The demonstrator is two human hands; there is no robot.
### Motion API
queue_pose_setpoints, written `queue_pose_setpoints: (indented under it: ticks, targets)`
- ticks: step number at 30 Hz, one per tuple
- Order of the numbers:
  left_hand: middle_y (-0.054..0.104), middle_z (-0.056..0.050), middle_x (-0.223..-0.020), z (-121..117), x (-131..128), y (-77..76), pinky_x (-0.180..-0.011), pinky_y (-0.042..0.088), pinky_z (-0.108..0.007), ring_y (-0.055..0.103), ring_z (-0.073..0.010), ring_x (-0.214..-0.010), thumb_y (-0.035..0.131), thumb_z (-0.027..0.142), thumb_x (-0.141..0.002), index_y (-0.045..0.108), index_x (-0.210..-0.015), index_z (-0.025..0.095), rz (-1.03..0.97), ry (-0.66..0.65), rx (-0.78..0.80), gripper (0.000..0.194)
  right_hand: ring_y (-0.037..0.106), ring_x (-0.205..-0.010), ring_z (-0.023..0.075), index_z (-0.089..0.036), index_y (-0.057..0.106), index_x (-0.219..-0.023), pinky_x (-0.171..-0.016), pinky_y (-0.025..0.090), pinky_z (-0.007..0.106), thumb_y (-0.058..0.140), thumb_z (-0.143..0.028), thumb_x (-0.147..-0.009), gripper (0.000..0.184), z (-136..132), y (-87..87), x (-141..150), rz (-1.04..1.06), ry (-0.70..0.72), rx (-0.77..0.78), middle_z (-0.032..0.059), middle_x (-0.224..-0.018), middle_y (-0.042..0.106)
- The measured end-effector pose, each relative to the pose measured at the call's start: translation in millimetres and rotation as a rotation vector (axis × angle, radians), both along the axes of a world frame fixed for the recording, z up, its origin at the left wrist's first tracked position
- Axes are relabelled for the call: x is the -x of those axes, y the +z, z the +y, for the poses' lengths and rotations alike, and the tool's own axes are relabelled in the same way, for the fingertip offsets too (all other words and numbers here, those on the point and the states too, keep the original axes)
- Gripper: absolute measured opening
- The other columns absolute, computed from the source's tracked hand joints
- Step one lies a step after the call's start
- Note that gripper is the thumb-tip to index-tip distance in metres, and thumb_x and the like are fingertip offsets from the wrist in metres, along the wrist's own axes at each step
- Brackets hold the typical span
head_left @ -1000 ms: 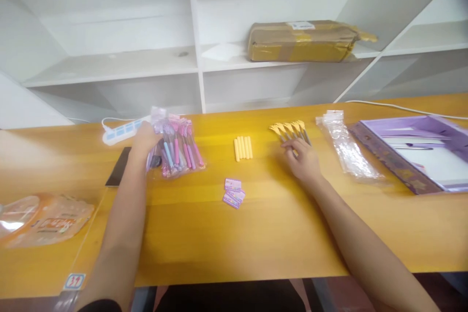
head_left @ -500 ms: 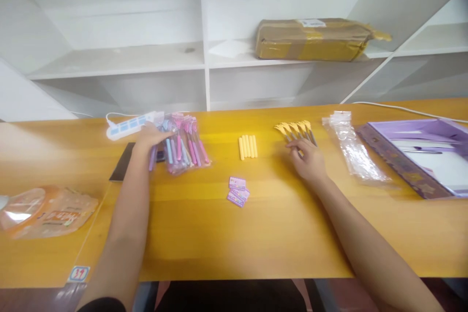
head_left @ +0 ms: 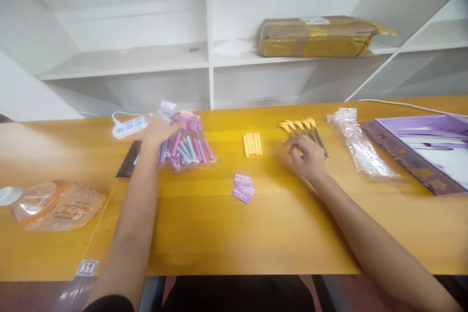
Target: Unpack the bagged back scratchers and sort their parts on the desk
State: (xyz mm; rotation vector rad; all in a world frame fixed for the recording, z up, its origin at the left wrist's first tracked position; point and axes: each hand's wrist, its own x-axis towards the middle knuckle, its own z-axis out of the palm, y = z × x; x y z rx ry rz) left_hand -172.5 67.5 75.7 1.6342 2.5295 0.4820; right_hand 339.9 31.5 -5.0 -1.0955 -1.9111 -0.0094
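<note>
My left hand (head_left: 161, 129) is closed on a clear plastic bag of pens (head_left: 190, 144) with pink, blue and purple barrels. Its thumb reaches across the bag, while the other fingertips are partly hidden. To the right, my right hand (head_left: 309, 158) rests loosely curled over the lower ends of several dark sticks with yellow tips (head_left: 300, 126). A gap shows between its thumb and index finger, and I see nothing held there. Between my hands lies a row of short yellow tubes (head_left: 253, 144). Small purple printed cards (head_left: 244, 188) overlap nearer to me.
Clear plastic sleeves (head_left: 360, 148) lie beside a purple box (head_left: 413, 158) at the right. A power strip (head_left: 127, 126) and a dark flat object (head_left: 127, 161) are near my left arm. Further left lies an orange clear pouch (head_left: 66, 205). A taped carton (head_left: 318, 39) sits on the shelf.
The view has shifted slightly. My left hand has moved a little over the bag, and the pens in it lie differently. My right hand has drawn slightly off the dark sticks, showing more of them.
</note>
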Motion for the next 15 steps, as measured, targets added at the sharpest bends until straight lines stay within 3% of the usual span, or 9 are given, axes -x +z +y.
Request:
queue_pose_setpoints:
  ticks: [3, 8, 12, 15]
  targets:
    - [0.007, -0.039, -0.178, 3, -19, -5.9, -0.121, 0.045, -0.062, 0.041, -0.0608, -0.154, 0.091, 0.073, -0.060, 0.026, -0.167, 0.008, 0.010, -0.082, 0.103, 0.141, 0.071, -0.094, 0.0245, -0.023, 0.069, -0.097, -0.087, 0.055, 0.040, 0.049, -0.017, -0.098, 0.022, -9, 11.3, 42, -0.151, 0.151, 0.042, 0.0086, -0.100, 0.076]
    - [0.030, -0.037, -0.172, 6, -4, -5.7, -0.120, 0.047, -0.054, 0.048, -0.0520, -0.153, 0.085, 0.058, -0.074, 0.027, -0.165, 0.008, -0.063, -0.053, 0.077, 0.119, 0.065, -0.102, 0.0256, -0.019, 0.071, -0.113, -0.092, 0.049, 0.039, 0.051, -0.020, -0.102, 0.023, -3, 42.5, 151, -0.392, 0.335, 0.177, 0.0126, -0.119, 0.070]
    - [0.035, -0.039, -0.167, 2, 20, -2.8, -0.120, 0.048, -0.051, 0.047, -0.0492, -0.155, 0.076, 0.050, -0.083, 0.026, -0.164, 0.001, -0.055, 0.015, 0.137, 0.108, 0.059, -0.109, 0.0255, -0.016, 0.074, -0.110, -0.100, 0.046, 0.037, 0.048, -0.026, -0.109, 0.028, 28, 55.5, 243, -0.383, 0.352, 0.249, 0.0139, -0.117, 0.065]
    - [0.047, -0.039, -0.159, 1, 29, -6.0, -0.113, 0.052, -0.053, 0.057, -0.0493, -0.146, 0.069, 0.048, -0.087, 0.036, -0.159, 0.001, -0.009, 0.025, 0.101, 0.092, 0.055, -0.121, 0.0286, -0.016, 0.075, -0.125, -0.110, 0.042, 0.042, 0.055, -0.035, -0.110, 0.032, 45, 50.3, 296, -0.359, 0.324, 0.292, 0.0161, -0.127, 0.062]
